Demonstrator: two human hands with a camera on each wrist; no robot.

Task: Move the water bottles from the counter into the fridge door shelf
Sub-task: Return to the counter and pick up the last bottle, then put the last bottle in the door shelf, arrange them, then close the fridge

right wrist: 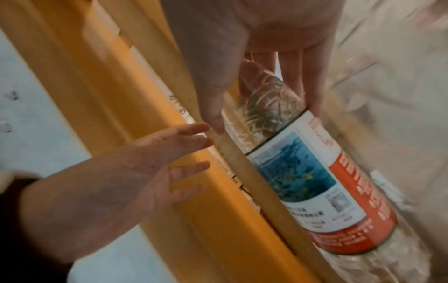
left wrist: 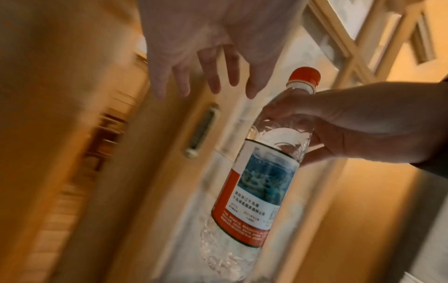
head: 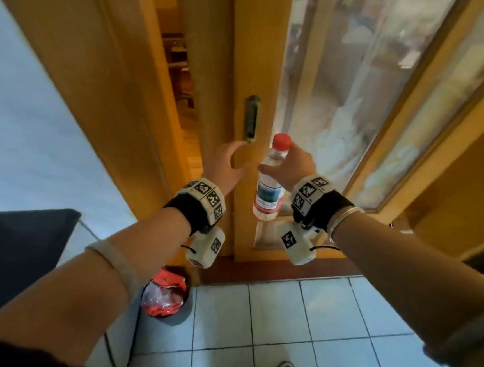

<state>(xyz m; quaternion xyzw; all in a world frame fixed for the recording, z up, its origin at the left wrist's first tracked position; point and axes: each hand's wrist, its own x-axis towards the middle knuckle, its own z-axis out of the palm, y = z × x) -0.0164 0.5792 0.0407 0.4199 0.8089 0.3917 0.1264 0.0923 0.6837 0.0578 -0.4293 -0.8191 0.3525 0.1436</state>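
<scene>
Water bottle (head: 270,181) is mid-carry, upright in my right hand (head: 295,168), which grips it round the shoulder just under the red cap (head: 281,140), in front of the sliding door (head: 219,68); no fridge in view. Left hand (head: 227,167) is released, fingers spread near the door handle (head: 251,118). Next, I reckon: pull the door wider w/ the left, keep the bottle clear of the frame.

Clear glossy plastic bottle (head: 267,187); varnished wooden door (head: 213,68); glazed floor tiles (head: 276,320).

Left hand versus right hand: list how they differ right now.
The left hand holds nothing, while the right hand grips the water bottle just below its red cap. The left hand's fingers are spread and reach toward the sliding door's handle; the right hand's are curled round the bottle. Both wear marker-covered wristbands.
</scene>
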